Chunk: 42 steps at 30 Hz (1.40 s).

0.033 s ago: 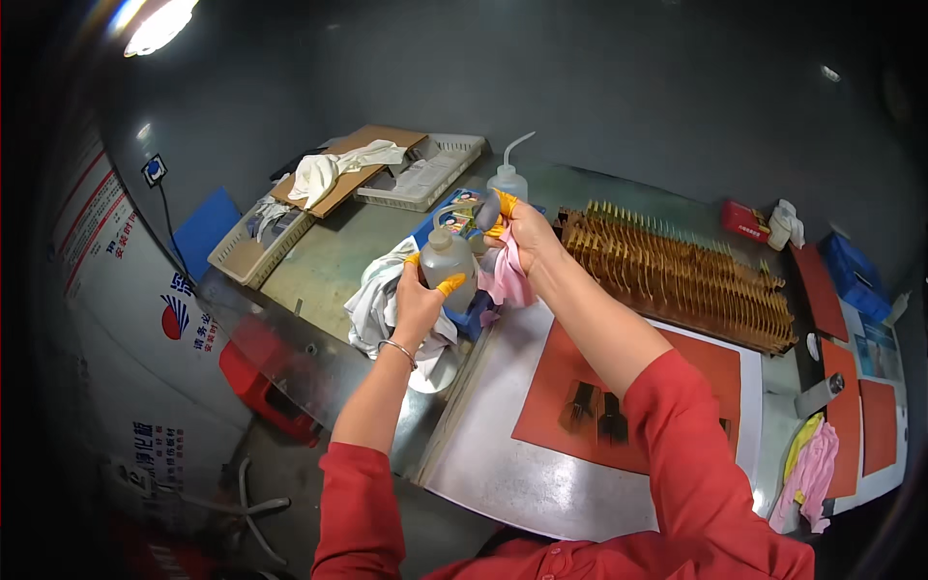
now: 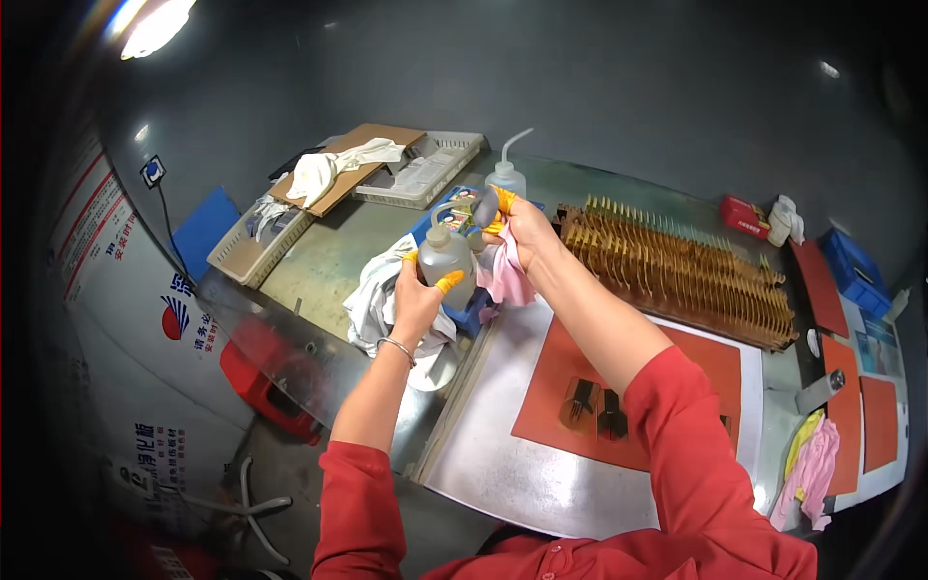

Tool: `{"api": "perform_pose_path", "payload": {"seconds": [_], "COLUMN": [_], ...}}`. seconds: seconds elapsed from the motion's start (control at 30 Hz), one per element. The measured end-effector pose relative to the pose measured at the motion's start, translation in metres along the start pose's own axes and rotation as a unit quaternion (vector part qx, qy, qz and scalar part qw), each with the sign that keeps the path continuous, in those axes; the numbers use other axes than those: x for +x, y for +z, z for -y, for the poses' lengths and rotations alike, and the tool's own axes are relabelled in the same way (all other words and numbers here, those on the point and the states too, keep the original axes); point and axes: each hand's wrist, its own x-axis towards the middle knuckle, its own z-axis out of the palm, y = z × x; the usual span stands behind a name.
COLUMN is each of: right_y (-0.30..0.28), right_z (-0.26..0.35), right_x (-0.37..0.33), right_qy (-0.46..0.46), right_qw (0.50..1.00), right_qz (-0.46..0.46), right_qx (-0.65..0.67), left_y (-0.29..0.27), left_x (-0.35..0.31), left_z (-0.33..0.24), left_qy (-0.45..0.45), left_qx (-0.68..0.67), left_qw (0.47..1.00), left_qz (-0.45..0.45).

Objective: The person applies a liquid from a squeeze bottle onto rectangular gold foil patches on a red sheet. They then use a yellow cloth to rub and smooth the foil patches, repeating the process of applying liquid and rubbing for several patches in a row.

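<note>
My left hand (image 2: 419, 302), with yellow finger cots on it, is wrapped round a translucent wash bottle (image 2: 448, 263) with a bent spout. Just right of the bottle, my right hand (image 2: 527, 230) pinches a grey piece of cloth (image 2: 486, 207) near the spout's end. A pink cloth (image 2: 505, 271) hangs below from the same hand. White cloths (image 2: 372, 307) lie bunched beside my left hand. Behind the hands stands a second wash bottle (image 2: 506, 178). Several dark pieces (image 2: 611, 416) rest on the orange mat (image 2: 556, 387), partly hidden by my right arm.
A rack of upright brown plates (image 2: 677, 275) stands to the right. Back left are plastic baskets (image 2: 256, 253) and cardboard (image 2: 353, 179) with a white cloth. A blue bin (image 2: 855, 277), a grey bottle (image 2: 820, 394) and another pink cloth (image 2: 812, 464) are at far right.
</note>
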Motion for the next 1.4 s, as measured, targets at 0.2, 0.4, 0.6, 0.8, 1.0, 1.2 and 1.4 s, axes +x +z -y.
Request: {"api": "perform_pose_path", "payload": {"seconds": [0.2,0.4,0.6,0.8,1.0,1.2,1.4], "right_y": [0.010,-0.003,-0.068,-0.098,-0.081,-0.089,-0.082], "right_z": [0.016,0.066,0.083,0.046,-0.024,-0.061,-0.064], "right_x": [-0.022,-0.143,-0.244,-0.292,-0.275,-0.266,-0.265], "right_qy": [0.011,0.004,0.050,0.113,0.044,-0.004,0.020], "right_qw": [1.000,0.986,0.920,0.845,0.702,0.634,0.572], "right_qz": [0.017,-0.077,-0.189,-0.219,-0.076,-0.072,-0.091], "right_qx": [-0.008,-0.145,-0.339,-0.476,-0.706,-0.770,-0.815], "left_y": [-0.005,0.022,0.098,0.094,0.067,0.060,0.060], "left_x": [0.000,-0.100,-0.145,-0.149,-0.118,-0.105,-0.106], "left_z": [-0.003,-0.053,-0.056,-0.056,-0.022,0.025,0.020], "left_qy": [0.027,0.229,0.223,0.191,0.124,0.163,0.157], "left_qx": [0.101,0.188,0.169,0.222,0.139,0.158,0.116], "left_qw": [0.995,0.946,0.823,0.843,0.918,0.955,0.955], "left_qz": [-0.010,0.129,0.494,0.452,0.351,0.190,0.222]}}
